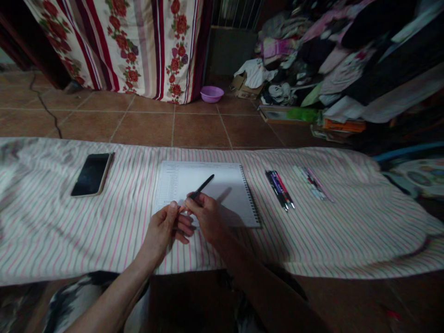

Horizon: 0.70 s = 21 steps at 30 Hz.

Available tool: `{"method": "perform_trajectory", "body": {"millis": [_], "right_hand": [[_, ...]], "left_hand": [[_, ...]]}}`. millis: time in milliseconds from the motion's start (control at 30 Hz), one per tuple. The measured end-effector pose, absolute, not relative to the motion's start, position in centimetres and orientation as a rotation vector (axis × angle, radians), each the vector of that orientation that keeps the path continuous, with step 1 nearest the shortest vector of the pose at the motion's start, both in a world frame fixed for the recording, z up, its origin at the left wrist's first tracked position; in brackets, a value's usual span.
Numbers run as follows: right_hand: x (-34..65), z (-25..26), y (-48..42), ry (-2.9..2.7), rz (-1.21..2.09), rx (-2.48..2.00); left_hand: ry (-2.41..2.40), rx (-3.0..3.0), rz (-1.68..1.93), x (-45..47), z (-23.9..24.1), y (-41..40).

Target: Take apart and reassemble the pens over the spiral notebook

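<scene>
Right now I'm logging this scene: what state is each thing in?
Pen: tilted, in the right hand
Left hand: fingers partly curled
Notebook: flat, printed page up
Phone: flat, screen dark
Darker pens: lying bunched
Paler pens: lying grouped
Purple bowl: upright
Striped cloth: spread, creased
Curtain: hanging

Black pen point(205, 183), tilted above spiral notebook point(227, 176), page up

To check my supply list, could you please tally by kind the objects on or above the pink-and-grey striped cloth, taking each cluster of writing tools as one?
Rectangular dark smartphone: 1
White spiral notebook: 1
Slim black pen: 1
Clusters of multicoloured writing tools: 2
Total: 5
</scene>
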State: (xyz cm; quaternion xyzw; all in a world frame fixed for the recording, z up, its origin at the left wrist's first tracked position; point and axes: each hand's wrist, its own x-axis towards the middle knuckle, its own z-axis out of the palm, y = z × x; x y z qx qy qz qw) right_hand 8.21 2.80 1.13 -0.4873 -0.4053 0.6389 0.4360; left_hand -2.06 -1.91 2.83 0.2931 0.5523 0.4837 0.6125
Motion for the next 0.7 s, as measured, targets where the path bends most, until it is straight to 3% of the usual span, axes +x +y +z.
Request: {"method": "perform_trajectory", "body": {"millis": [367,700], "right_hand": [[8.0,1.0,2.5,-0.976,1.628,-1.187],[8.0,1.7,2.6,-1.003,1.621,-1.142]], "left_hand": [[1.489,0.997,1.141,-1.1,1.6,-2.6],[1.399,0.851,1.068,-1.2,1.8,-2.5]]}}
